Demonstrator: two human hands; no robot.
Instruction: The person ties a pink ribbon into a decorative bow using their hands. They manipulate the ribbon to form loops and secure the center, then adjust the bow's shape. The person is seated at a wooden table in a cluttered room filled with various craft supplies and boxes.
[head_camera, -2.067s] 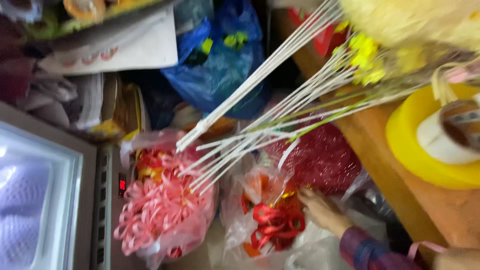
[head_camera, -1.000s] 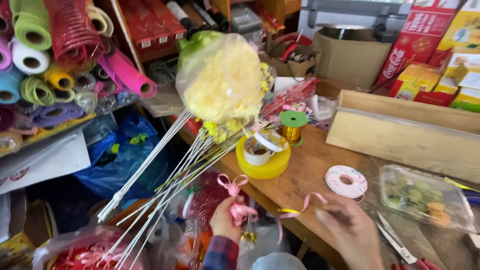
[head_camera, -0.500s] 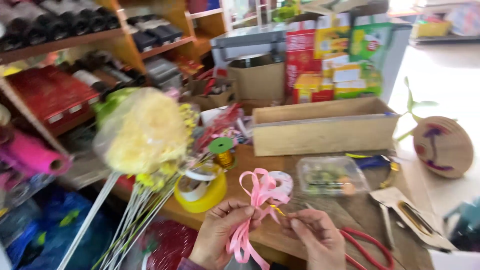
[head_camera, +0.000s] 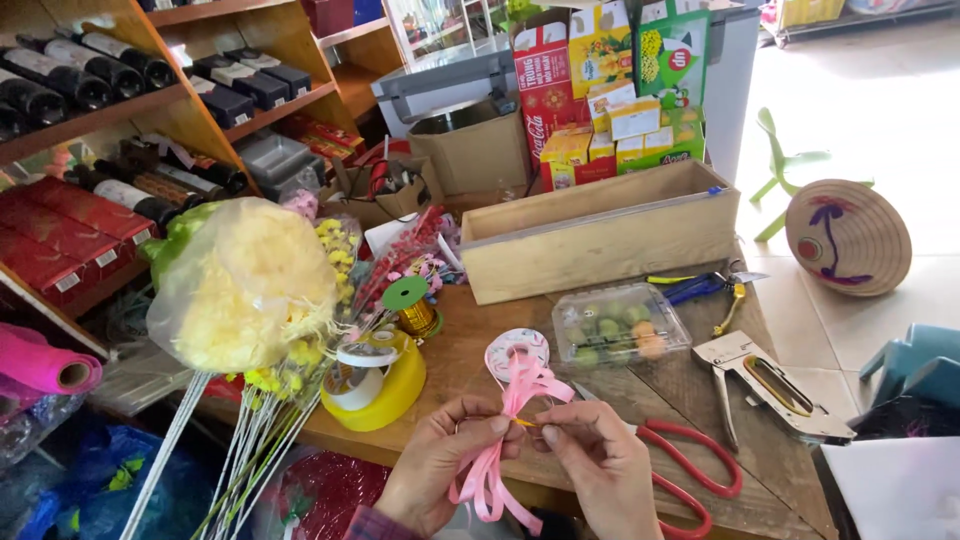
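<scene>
My left hand (head_camera: 435, 470) and my right hand (head_camera: 600, 470) meet in front of me over the near edge of a wooden table (head_camera: 480, 370). Both pinch a pink ribbon bow (head_camera: 515, 400) at its knot, loops upward, tails hanging down past my left palm. Red-handled scissors (head_camera: 690, 480) lie on the table just right of my right hand. A pink-and-white ribbon spool (head_camera: 515, 350) lies flat behind the bow.
A bunch of wrapped yellow artificial flowers (head_camera: 245, 290) on white stems leans at left beside a yellow tape holder (head_camera: 385, 385). A clear plastic box (head_camera: 620, 325), a staple gun (head_camera: 765, 385), a wooden box (head_camera: 600, 235) and blue pliers (head_camera: 695, 287) are on the table. Shelves stand left; a conical hat (head_camera: 848, 235) lies on the floor.
My view swung up from bags on the floor to the table top. My hands brought up the pink ribbon and now hold it together as a bow.
</scene>
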